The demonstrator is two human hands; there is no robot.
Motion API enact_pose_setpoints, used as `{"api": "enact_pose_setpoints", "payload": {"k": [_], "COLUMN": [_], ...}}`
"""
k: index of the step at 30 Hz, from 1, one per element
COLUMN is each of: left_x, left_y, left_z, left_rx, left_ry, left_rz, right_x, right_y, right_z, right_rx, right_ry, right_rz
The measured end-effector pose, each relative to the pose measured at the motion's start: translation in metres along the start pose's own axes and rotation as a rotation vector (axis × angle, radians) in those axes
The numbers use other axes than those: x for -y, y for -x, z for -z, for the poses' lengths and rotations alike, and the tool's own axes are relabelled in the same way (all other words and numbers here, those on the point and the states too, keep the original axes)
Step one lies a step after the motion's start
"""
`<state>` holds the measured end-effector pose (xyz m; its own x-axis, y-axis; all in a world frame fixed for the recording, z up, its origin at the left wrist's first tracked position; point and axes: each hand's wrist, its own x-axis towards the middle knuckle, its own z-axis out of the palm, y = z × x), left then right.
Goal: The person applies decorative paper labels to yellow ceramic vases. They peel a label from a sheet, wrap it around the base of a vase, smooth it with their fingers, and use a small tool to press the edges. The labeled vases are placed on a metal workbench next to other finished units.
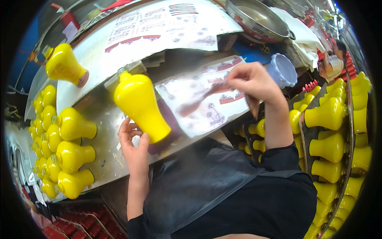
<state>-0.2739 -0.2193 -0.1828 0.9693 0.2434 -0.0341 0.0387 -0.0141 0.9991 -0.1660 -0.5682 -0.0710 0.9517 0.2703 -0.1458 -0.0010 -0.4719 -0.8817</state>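
My left hand (134,145) grips the base of a glossy yellow vase (139,104), holding it tilted with its neck pointing up and left over the metal worktop (101,131). My right hand (252,81) is closed on a thin brush (197,102), whose blurred tip hovers over a sheet of printed decals (207,101) lying on the bench in front of me.
Several yellow vases (71,153) lie in rows at the left, one more (63,65) farther back. Racks of yellow vases (334,131) fill the right side. A larger decal sheet (159,26), a metal bowl (258,20) and a pale blue cup (283,69) sit behind. Another person (334,59) works far right.
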Motion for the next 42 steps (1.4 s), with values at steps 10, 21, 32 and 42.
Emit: {"api": "enact_pose_setpoints", "payload": {"k": [10,21,32,42], "left_x": [0.005,0.019,0.017,0.02], "left_y": [0.005,0.004,0.007,0.005], "left_z": [-0.011,-0.003,-0.001,0.003], "left_rx": [-0.008,0.034,0.088,-0.037], "left_ry": [-0.012,-0.039,-0.106,-0.257], "left_rz": [0.004,-0.057,-0.096,-0.272], "right_x": [-0.055,-0.201,-0.226,-0.035], "right_y": [0.03,-0.021,-0.012,-0.006], "right_z": [0.188,0.28,0.297,0.152], "right_rx": [-0.916,-0.255,-0.286,-0.296], "right_ry": [1.076,1.2,0.883,0.826], "right_rz": [-0.521,-0.684,-0.739,-0.197]}}
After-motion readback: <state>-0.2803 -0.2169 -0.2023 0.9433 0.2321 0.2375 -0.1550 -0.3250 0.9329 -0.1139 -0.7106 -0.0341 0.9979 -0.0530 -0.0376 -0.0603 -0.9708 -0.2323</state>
